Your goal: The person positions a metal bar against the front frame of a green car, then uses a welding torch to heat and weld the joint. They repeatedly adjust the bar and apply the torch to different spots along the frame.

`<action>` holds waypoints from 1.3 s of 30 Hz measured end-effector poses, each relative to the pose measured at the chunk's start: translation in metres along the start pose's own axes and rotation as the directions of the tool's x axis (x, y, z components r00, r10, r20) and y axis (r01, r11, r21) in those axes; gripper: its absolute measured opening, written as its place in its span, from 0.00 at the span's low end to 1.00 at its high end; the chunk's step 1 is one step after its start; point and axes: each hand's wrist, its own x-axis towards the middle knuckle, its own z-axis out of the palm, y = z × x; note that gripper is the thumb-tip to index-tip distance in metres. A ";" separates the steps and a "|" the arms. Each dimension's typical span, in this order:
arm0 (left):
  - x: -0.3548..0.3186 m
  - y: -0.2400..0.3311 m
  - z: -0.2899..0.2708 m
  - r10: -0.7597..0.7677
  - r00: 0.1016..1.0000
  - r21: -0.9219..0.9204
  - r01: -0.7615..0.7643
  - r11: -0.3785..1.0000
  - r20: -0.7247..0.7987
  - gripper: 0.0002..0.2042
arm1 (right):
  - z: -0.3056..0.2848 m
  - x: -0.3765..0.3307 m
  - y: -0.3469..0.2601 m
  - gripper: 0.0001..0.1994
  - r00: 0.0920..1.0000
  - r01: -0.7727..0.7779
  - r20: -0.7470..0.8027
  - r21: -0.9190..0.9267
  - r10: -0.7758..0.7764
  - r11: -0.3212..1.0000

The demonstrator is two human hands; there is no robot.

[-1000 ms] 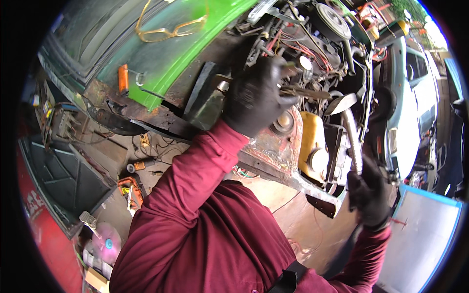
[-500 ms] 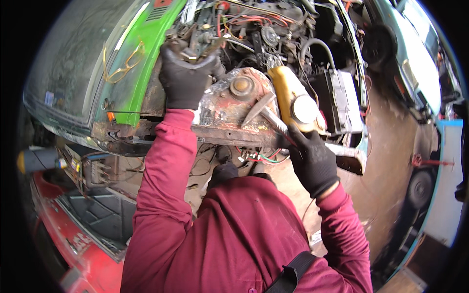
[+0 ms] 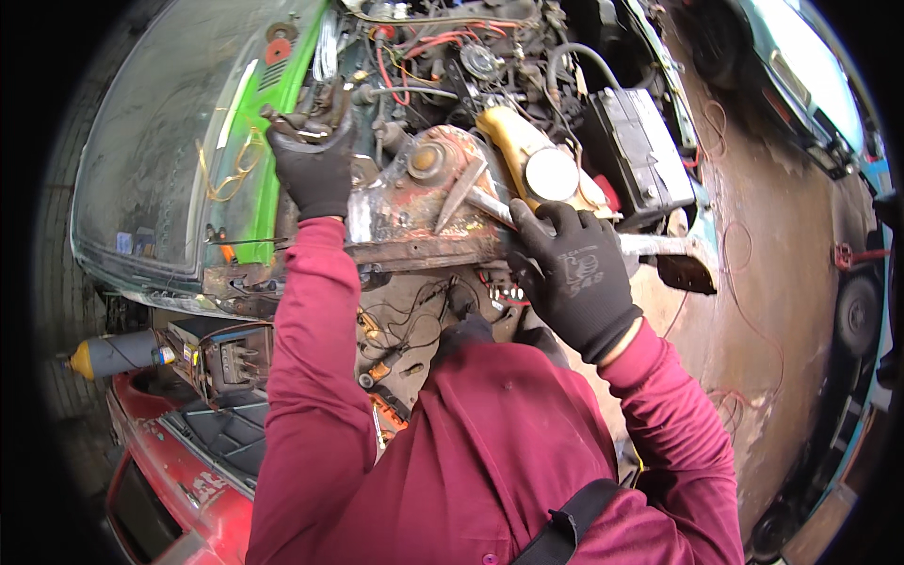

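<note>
My left hand, in a black glove, is closed around a dark, worn metal piece with a knobbed end. Its kind is unclear, and the palm hides part of it. It is held over the edge of the engine bay, beside the green strip. A hammer with a pointed head lies on the rusty, round-capped body panel. Over its handle my gloved right hand spreads its fingers, back upward, covering the handle's lower end.
Right of the hammer are a yellowed tank with a white cap and a black battery. Wire-frame glasses lie by the green panel. Cables and tools lie on the floor. A red car stands lower left.
The view has shifted. My right hand's fingers have loosened and spread over the hammer handle, while the hammer stays nearly in place on the panel. My left hand has turned and moved left with the metal piece.
</note>
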 end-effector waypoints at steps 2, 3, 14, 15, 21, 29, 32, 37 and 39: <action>-0.002 -0.001 0.000 0.076 0.997 -0.044 -0.076 0.996 0.001 0.31 | -0.023 0.021 -0.009 0.32 0.998 0.054 -0.042 0.136 -0.048 0.989; -0.003 -0.001 -0.001 0.150 0.989 0.148 -0.149 0.978 0.004 0.29 | -0.032 0.037 -0.015 0.33 0.989 0.117 -0.108 0.146 -0.101 0.982; -0.009 0.006 -0.005 -0.008 1.000 0.218 0.004 0.976 0.015 0.35 | -0.065 0.272 -0.141 0.32 0.893 0.447 0.053 -0.229 -0.448 0.865; -0.009 0.006 -0.005 -0.100 0.993 0.122 0.092 0.988 0.062 0.36 | -0.062 0.280 -0.148 0.31 0.893 0.450 0.102 -0.246 -0.439 0.858; -0.007 0.012 -0.004 0.017 0.998 0.154 -0.025 0.988 0.052 0.37 | -0.046 0.309 -0.152 0.29 0.842 0.536 0.286 -0.345 -0.458 0.770; -0.007 0.015 -0.010 0.032 0.995 0.103 -0.042 0.994 0.090 0.35 | -0.065 0.309 -0.160 0.26 0.786 0.569 0.459 -0.276 -0.414 0.774; -0.008 0.015 -0.015 0.050 0.987 0.169 -0.076 0.983 0.154 0.34 | -0.057 0.311 -0.157 0.19 0.636 0.770 0.485 -0.339 -0.601 0.541; -0.010 0.021 -0.020 0.073 0.988 0.093 -0.087 0.992 0.137 0.25 | -0.064 0.312 -0.151 0.15 0.496 0.867 0.480 -0.233 -0.723 0.440; -0.007 0.020 -0.020 0.080 0.988 0.068 -0.090 0.994 0.132 0.26 | -0.067 0.311 -0.152 0.14 0.519 0.851 0.516 -0.239 -0.682 0.468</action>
